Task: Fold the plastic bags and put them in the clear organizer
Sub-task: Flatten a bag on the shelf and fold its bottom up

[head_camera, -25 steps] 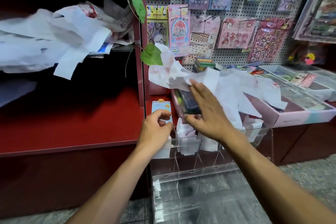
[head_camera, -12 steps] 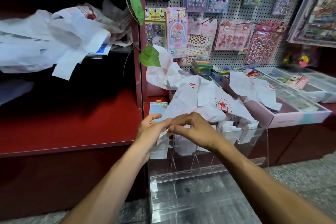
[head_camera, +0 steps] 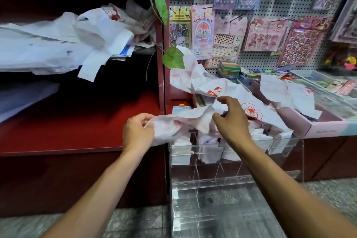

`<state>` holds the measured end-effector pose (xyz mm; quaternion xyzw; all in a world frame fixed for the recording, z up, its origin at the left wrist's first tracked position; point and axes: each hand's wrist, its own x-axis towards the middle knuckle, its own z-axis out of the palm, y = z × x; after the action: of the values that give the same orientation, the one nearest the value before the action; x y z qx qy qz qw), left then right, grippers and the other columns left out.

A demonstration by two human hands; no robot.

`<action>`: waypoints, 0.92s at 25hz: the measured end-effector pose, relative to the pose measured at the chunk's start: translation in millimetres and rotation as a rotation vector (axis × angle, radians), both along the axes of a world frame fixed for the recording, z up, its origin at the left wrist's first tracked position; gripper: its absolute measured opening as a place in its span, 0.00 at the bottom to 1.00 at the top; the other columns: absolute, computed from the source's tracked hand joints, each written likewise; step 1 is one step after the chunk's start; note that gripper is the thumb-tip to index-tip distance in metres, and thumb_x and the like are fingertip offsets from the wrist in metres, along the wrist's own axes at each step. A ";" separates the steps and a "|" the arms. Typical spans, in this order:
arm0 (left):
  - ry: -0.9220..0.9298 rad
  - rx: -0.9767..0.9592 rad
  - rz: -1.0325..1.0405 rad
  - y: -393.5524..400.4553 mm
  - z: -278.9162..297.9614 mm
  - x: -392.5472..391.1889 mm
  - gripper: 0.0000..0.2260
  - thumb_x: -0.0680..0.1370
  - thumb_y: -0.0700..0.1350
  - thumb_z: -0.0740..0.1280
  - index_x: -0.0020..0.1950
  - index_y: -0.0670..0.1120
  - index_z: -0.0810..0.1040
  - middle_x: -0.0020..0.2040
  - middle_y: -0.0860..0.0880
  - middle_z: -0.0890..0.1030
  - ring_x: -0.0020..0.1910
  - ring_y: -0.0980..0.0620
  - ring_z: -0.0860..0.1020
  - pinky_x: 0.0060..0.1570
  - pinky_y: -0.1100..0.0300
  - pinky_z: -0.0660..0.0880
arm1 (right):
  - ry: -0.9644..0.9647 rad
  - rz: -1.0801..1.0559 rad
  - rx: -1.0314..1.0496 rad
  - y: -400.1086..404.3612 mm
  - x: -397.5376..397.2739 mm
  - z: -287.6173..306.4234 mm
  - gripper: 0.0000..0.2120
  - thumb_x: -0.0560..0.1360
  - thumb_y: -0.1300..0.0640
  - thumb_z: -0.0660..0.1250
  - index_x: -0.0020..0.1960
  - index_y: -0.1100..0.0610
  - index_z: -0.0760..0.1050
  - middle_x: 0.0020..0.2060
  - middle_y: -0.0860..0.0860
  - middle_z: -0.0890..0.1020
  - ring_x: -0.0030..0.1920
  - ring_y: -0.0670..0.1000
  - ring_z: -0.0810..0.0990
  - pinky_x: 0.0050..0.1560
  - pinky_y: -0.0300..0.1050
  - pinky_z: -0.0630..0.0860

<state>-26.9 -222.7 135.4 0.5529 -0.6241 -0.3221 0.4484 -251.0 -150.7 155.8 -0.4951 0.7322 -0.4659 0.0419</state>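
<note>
A crumpled white plastic bag (head_camera: 257, 111) with a red logo lies stretched above the clear organizer (head_camera: 286, 152). My left hand (head_camera: 138, 134) grips the bag's left end near the shelf post. My right hand (head_camera: 231, 120) pinches the bag's middle with curled fingers. Folded white bags (head_camera: 209, 149) stand in the organizer's upper compartments. More loose white bags (head_camera: 181, 77) lie behind, over the pink trays.
A heap of white bags (head_camera: 63, 44) fills the upper left shelf. The red shelf (head_camera: 77, 121) spreads below it. A pegboard (head_camera: 257, 25) with sticker packs stands behind. Pink trays (head_camera: 326, 127) of goods sit at the right. Green leaves (head_camera: 172, 58) hang on the post.
My hands have drawn apart, the left going left and the right rising. The bag has been pulled forward and spread out between them above the organizer.
</note>
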 end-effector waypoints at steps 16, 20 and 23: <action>0.221 -0.071 0.147 3.3 -6.4 187.3 0.09 0.78 0.35 0.67 0.41 0.47 0.75 0.41 0.49 0.81 0.43 0.51 0.80 0.43 0.56 0.81 | -0.582 0.496 -0.068 -84.9 184.4 2.7 0.13 0.73 0.68 0.66 0.39 0.52 0.82 0.33 0.48 0.83 0.34 0.45 0.79 0.40 0.42 0.76; 0.044 -0.486 0.112 -3.4 11.2 198.4 0.09 0.73 0.36 0.71 0.42 0.50 0.76 0.61 0.51 0.80 0.61 0.57 0.78 0.61 0.64 0.72 | -0.746 0.602 -0.230 -91.3 190.4 17.1 0.13 0.71 0.74 0.67 0.40 0.57 0.81 0.33 0.44 0.84 0.34 0.41 0.80 0.40 0.34 0.75; -0.333 -0.458 0.041 -9.5 -9.2 193.8 0.09 0.72 0.36 0.75 0.40 0.48 0.78 0.56 0.52 0.81 0.56 0.50 0.80 0.55 0.60 0.73 | -0.493 0.376 -0.059 -92.4 173.3 -1.6 0.16 0.73 0.72 0.63 0.40 0.56 0.84 0.32 0.44 0.83 0.25 0.38 0.73 0.31 0.30 0.68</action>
<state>166.9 -232.2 126.2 0.4951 -0.7344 -0.0683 0.4592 -77.7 -243.1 154.2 -0.4947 0.5818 -0.5772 0.2893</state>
